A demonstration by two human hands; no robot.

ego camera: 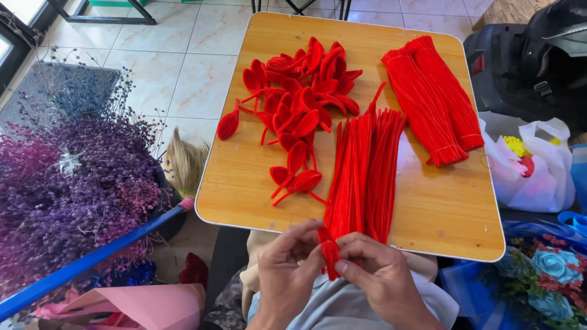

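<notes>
My left hand (287, 263) and my right hand (382, 275) meet below the near edge of the wooden table (428, 208). Together they pinch a red pipe cleaner (331, 255) bent into a small loop. Just beyond my fingers lies a loose bundle of straight red pipe cleaners (364, 174). Several finished red petal loops (299, 98) are heaped on the table's far left. Two tied bundles of red pipe cleaners (434, 98) rest at the far right.
Purple dried flowers (67, 183) and a blue broom handle (92, 260) stand at the left. A white plastic bag (538, 165) and a blue bouquet with fabric roses (544, 275) sit at the right. Pink wrapping paper (147, 305) lies at the lower left on the tiled floor.
</notes>
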